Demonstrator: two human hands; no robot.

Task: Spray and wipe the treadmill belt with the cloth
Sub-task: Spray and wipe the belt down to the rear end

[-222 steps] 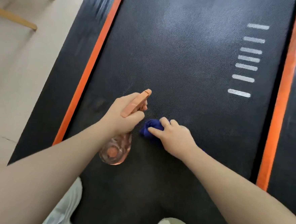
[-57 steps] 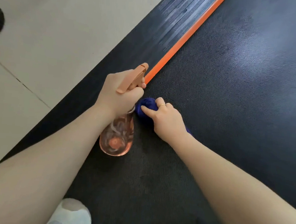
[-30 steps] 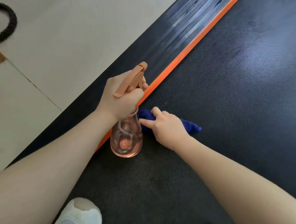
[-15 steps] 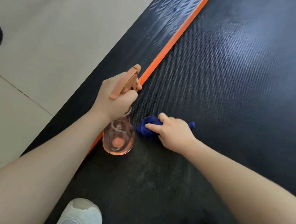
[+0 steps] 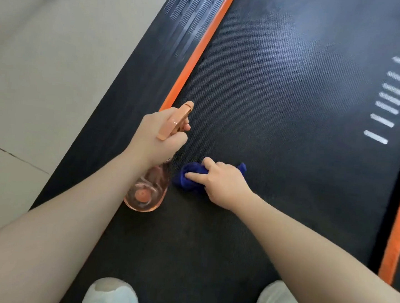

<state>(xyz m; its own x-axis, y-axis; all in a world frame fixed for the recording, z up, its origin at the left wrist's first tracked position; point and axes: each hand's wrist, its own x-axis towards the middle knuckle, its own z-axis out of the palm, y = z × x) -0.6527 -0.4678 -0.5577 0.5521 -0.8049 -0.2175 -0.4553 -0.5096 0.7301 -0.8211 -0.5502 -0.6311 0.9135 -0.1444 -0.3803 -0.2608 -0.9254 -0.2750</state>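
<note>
Black, finely textured rubber fills most of the view: the belt runs away from the person, edged on the left by an orange strip and on the right by a second strip. The left hand is wrapped round the neck of a clear pink bottle, its fingers curled under the peach trigger head, whose nozzle points forward over the belt near the left strip. The bottle's round base hangs toward the camera, just beside the cloth. The right hand presses the bunched blue cloth flat on the belt, thumb and forefinger curled over its top; one corner of the cloth sticks out past the knuckles on the far side. The cloth lies left of the belt's middle, close to the bottle but not plainly touching it. A row of short white bars is printed on the belt at far right. Two pale shoes stand on the belt at the bottom edge. Beige floor tiles lie to the left of the treadmill.
</note>
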